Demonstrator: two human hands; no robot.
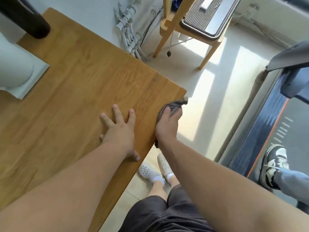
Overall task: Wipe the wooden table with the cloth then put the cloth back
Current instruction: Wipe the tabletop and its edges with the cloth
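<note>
The wooden table (80,84) fills the left and centre of the head view, its corner pointing right. My left hand (119,129) lies flat on the tabletop near the right edge, fingers spread and straight. My right hand (167,125) grips a grey patterned cloth (173,105) against the table's side edge just below the corner. Most of the cloth is hidden under that hand; one end sticks out toward the corner.
A white device (16,67) on a square base and a dark post (31,22) stand at the table's far left. A wooden chair (187,25) stands on the floor beyond. A treadmill (267,124) lies to the right, with another person's shoe (274,163) on it.
</note>
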